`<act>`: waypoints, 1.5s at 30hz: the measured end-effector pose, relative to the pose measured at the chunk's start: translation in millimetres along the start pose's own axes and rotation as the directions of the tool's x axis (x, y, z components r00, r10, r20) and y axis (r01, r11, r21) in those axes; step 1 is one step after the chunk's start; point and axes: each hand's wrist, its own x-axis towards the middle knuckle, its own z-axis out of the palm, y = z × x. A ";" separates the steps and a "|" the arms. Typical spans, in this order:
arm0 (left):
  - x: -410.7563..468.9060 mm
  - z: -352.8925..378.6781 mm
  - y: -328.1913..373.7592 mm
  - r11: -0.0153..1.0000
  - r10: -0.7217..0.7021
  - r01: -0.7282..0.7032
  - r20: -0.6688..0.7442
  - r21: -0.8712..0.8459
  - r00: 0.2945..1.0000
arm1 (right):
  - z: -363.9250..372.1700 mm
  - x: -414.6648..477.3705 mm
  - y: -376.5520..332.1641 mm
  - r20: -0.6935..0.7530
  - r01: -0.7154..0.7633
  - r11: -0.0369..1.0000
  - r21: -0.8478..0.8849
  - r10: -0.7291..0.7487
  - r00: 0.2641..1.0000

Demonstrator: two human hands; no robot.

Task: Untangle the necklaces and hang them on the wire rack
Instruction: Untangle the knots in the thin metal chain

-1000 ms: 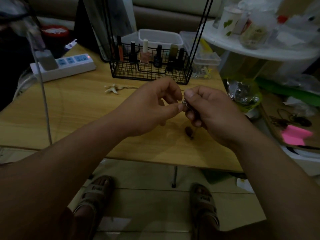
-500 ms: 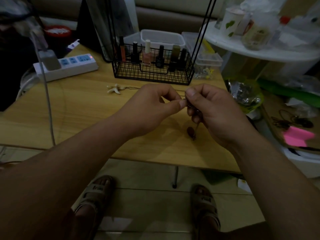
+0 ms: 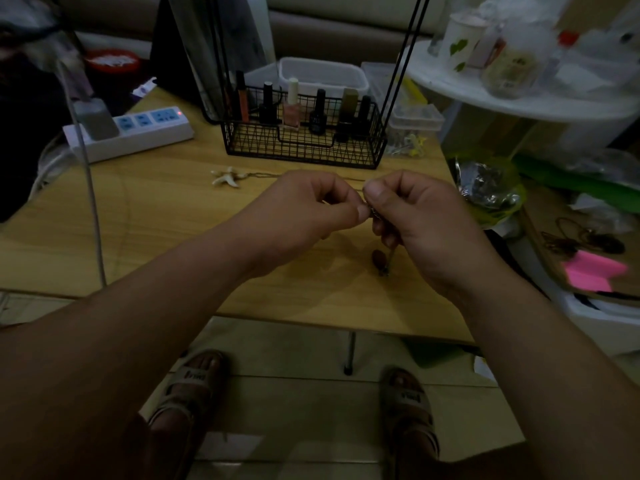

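Two necklaces show. On the left, a pale starfish-shaped pendant (image 3: 227, 176) lies flat on the light wooden desk (image 3: 156, 230), w/ a thin dark chain running right from it toward the hands. Between the hands sits a tiny silvery bit of chain (image 3: 372, 212), maybe a knot or clasp. Further right, a small brown oval bead pendant (image 3: 378, 258) hangs on a short length of chain, low over the desk.

The light is dim and the links are too fine to read. The starfish's chain fades out near the left hand (image 3: 301, 209), so it's unclear whether it joins the silvery bit. Can't tell if the brown bead touches the desk or hangs just above it. At the back of the desk the black wire rack (image 3: 304, 147) stands w/ nail-polish bottles (image 3: 291, 109) in its basket. Its tall uprights are cut off at the top edge.

The left hand's thumb and forefinger are pinched together on the silvery bit, the thumb tip right against it and the other fingers (image 3: 325, 192) curled in. The right hand (image 3: 419, 220) clamps the same bit from the other side, thumb on top. The two thumbs are nearly touching. The chain w/ the brown bead drops from under the right hand's curled fingers (image 3: 388, 237), just below and inside that hand.
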 end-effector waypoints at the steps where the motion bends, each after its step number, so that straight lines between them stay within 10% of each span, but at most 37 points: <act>1: -0.1 0.6 0.0 1.000 0.003 -0.003 -0.007 0.008 1.000 | 1.2 0.0 0.2 -0.014 0.005 1.000 -0.015 -0.005 1.000; 26: -2.1 -2.1 2.2 0.990 0.011 -0.030 -0.134 -0.138 0.991 | -7.2 1.7 7.0 0.148 -0.113 0.992 0.054 0.104 0.983; 45: -0.7 -1.6 -1.4 0.930 0.104 -0.074 -0.065 0.360 0.992 | 2.5 -2.2 9.0 0.058 0.167 0.878 -0.449 -0.158 0.986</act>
